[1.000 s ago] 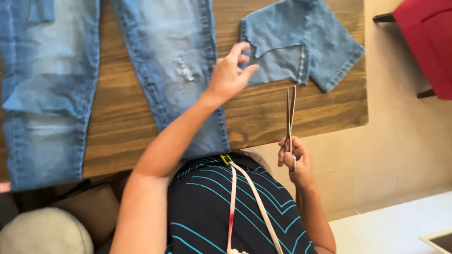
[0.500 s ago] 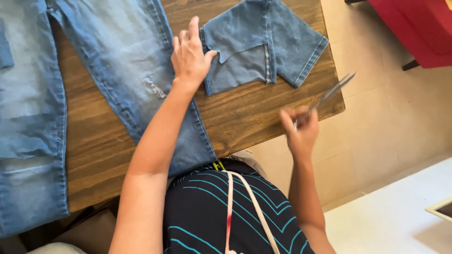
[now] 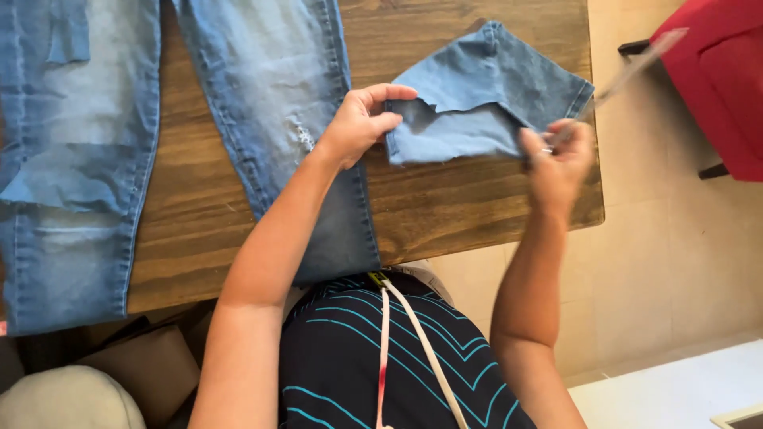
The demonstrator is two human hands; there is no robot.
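Note:
My left hand [image 3: 362,121] pinches the left edge of a cut-off piece of blue denim [image 3: 489,87] that lies on the wooden table [image 3: 445,202]. Scissors [image 3: 628,73] are gripped in my right hand [image 3: 560,155] at the piece's right edge; their blurred blades point up and to the right. A pair of light blue jeans [image 3: 262,87] is spread over the table to the left, one leg running under my left forearm.
A red chair [image 3: 719,79] stands past the table's right edge on the tiled floor. A measuring tape [image 3: 405,349] hangs around my neck over a dark striped shirt. A white surface [image 3: 675,389] sits at the lower right.
My right hand has carried the scissors up to the denim piece's right edge. My left hand went from lying flat beside the piece to pinching its left edge.

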